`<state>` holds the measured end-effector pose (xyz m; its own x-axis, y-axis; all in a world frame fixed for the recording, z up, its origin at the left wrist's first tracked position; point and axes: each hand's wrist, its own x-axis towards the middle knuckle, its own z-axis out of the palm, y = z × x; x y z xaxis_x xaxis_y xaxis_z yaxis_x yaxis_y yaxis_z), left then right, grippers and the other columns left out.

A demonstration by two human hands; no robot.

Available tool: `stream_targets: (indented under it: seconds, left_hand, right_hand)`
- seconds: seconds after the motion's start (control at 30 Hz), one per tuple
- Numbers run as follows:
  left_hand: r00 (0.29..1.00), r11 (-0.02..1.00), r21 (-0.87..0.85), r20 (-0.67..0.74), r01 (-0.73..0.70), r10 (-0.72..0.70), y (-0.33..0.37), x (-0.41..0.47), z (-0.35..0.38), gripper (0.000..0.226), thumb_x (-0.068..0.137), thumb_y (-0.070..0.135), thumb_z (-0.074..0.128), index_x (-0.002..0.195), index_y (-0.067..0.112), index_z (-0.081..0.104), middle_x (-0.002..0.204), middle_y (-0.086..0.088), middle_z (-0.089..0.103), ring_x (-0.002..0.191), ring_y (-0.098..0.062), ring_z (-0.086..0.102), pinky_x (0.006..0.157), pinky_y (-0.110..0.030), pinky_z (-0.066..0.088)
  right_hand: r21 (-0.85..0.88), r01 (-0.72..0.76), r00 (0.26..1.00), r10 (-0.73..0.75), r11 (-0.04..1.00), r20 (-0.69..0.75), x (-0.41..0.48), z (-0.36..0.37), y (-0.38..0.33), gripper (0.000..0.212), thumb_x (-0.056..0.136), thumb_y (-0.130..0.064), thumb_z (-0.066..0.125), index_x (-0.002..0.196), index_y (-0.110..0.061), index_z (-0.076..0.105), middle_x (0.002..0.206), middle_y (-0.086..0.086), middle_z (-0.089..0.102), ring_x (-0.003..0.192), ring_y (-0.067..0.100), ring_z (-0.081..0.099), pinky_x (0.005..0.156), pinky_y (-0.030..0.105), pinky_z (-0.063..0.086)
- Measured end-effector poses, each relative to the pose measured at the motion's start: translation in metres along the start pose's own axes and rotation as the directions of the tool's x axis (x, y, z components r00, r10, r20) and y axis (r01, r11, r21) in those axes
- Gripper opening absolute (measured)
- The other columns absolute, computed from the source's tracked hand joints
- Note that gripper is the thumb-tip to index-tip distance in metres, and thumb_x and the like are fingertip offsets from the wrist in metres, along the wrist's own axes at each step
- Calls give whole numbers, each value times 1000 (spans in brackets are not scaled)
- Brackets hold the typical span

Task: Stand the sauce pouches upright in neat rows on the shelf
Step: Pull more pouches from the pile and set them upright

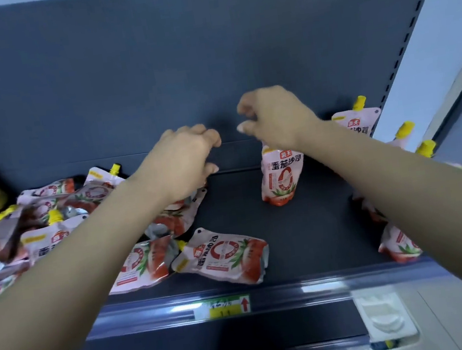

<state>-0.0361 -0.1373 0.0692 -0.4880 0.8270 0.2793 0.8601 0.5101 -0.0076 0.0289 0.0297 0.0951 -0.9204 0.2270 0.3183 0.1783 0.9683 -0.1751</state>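
Currently: mid-shelf pouch upright, both hands free

Front edge of the shelf (297,286): price tag (222,307) on the rail. Just behind the edge, a flat pouch (226,256) lies face up, spout toward the left, just beside a second flat pouch (145,267). Front right corner: a front-right pouch (399,243) stands upright, partly behind the right forearm.

Mid depth, left end: the heap (60,203) of pouches, overlapping, spouts every way. The left hand (189,156) hovers over the heap's right margin, fingers loosely curled, nothing seen in them. Bare shelf separates the heap from the standing pouch (281,174), which is apart from everything, label forward, its spout hidden by the right wrist. The right hand (272,116) is above it, fingers and thumb curled but parted, gripping nothing visible.

Back right corner: rear pouch (356,123) upright near the back panel (209,60).

Judgement: the next step is to bring a pouch from the heap and stand it just beside the standing pouch. Take it by the top seam, let the base spread flat before letting go, label forward, sides touching so they prop each other. Room: open shelf lies around and behind the standing pouch toward the back edge. Front left is crowded, so lift rather than drag; a dragged pouch could nudge the flat pouch over the front edge. The right forearm passes close over the right-end pouches; keep it high.
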Motion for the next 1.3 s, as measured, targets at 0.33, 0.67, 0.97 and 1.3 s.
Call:
stream_targets:
  seconds: [0.33,0.67,0.97,1.3]
  left_hand:
    - [979,993,115,202,5,-28,-58,-89,25,41,84,33,60,120,17,51,115,-6,57,110,-28,51,95,-39,35]
    - [958,997,58,282,42,-57,-110,-141,43,55,80,30,68,129,19,48,132,-3,53,124,-25,45,103,-39,35]
    - [955,990,54,262,127,-137,-131,-151,53,39,85,28,60,121,15,53,119,-7,58,108,-28,53,91,-37,38]
    - [957,970,-38,180,239,-229,-141,-93,68,25,88,22,53,109,8,58,112,-14,59,104,-34,55,87,-40,43]
  right_hand:
    - [-41,92,783,-47,995,620,-13,95,-83,40,79,-37,70,105,-7,63,106,8,65,95,27,61,80,35,53]
    - [-169,-88,614,187,982,767,-25,149,-95,62,67,-45,78,115,-14,55,110,1,60,88,21,56,63,29,44]
    - [-133,-226,664,253,965,704,-26,150,-97,57,70,-27,81,117,-8,54,101,3,59,83,20,53,59,26,42]
    - [-136,-131,789,186,982,585,-9,91,-76,18,74,-12,76,81,-15,60,94,3,61,84,19,56,60,25,43]
